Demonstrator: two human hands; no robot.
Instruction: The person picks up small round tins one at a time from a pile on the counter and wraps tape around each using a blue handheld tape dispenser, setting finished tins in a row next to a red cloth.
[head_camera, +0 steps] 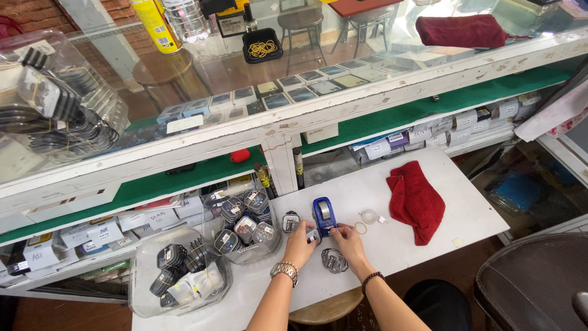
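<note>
My left hand (300,243) and my right hand (347,239) meet over a white table (422,245), both pinching a small grey object (313,235) between their fingertips. A blue handheld device (323,214) stands just behind my fingers. A round watch case (334,260) lies under my right wrist, another (291,221) sits left of the blue device. A small ring (361,228) and a clear round disc (369,216) lie to the right. My left wrist wears a metal watch, my right a dark bead bracelet.
Two clear plastic tubs (184,276) (245,227) with several packaged watches stand at the left. A red cloth (416,199) lies at the right. Behind is a glass counter (294,92) with shelves of small boxes. A dark stool (533,282) is at lower right.
</note>
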